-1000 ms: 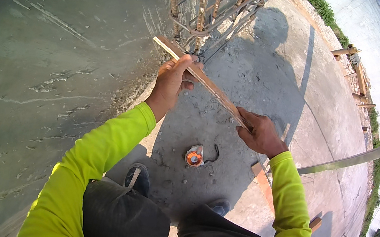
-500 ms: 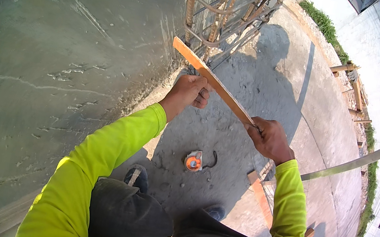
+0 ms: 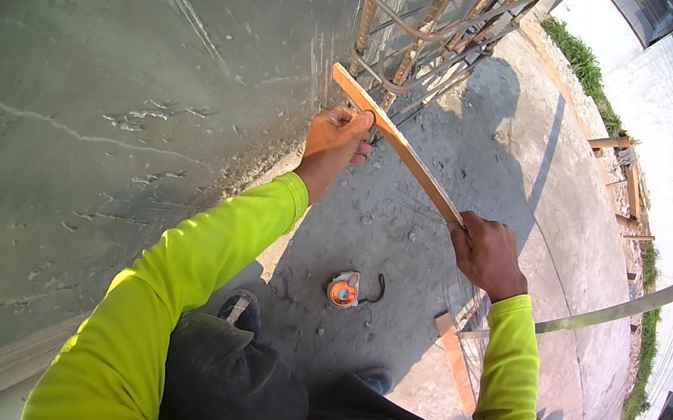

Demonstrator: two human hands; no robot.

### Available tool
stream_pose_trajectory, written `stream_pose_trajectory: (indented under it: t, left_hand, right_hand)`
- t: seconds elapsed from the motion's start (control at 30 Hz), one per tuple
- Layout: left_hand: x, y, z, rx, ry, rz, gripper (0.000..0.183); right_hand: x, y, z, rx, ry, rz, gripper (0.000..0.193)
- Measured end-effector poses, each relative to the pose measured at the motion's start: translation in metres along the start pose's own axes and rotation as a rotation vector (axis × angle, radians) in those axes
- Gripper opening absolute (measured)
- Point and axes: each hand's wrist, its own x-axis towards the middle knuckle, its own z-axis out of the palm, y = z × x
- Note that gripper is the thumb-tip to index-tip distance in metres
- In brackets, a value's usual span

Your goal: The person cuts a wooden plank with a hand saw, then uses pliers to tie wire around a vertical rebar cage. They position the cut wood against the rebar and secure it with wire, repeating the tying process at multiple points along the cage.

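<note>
A flat orange-brown wooden strip [image 3: 410, 157] slants between my hands, its far left end close to a rebar cage. My right hand [image 3: 489, 258] is closed around its near right end. Nearer the far end, my left hand [image 3: 334, 143] pinches the strip's edge between thumb and fingers; whether it also holds something small, I cannot make out. Below the hands, a white and orange tape measure [image 3: 343, 289] with a dark wrist strap lies on the grey concrete floor [image 3: 400, 256].
A rough grey concrete wall [image 3: 101, 126] rises on the left. The rebar cage [image 3: 423, 38] stands at the far side. Another wooden piece [image 3: 455, 363] lies by my right forearm. A long pale curved strip [image 3: 623, 307] runs off to the right. Timber pieces [image 3: 632, 188] stand along the far right edge.
My left hand has moved along the wooden strip toward its far end and now pinches it. My right hand keeps its hold. The view has shifted slightly; the tape measure lies still.
</note>
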Motion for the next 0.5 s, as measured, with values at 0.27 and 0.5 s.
stream_pose_trajectory:
  t: [0.27, 0.5]
  left_hand:
    - [0.011, -0.001, -0.007, 0.479, 0.223, 0.717, 0.019]
    - [0.035, 0.028, -0.023, 0.826, -0.115, 1.016, 0.026]
  right_hand:
    - [0.005, 0.008, -0.003, -0.084, -0.007, -0.008, 0.017]
    - [0.008, 0.007, -0.007, -0.059, -0.046, 0.026, 0.017]
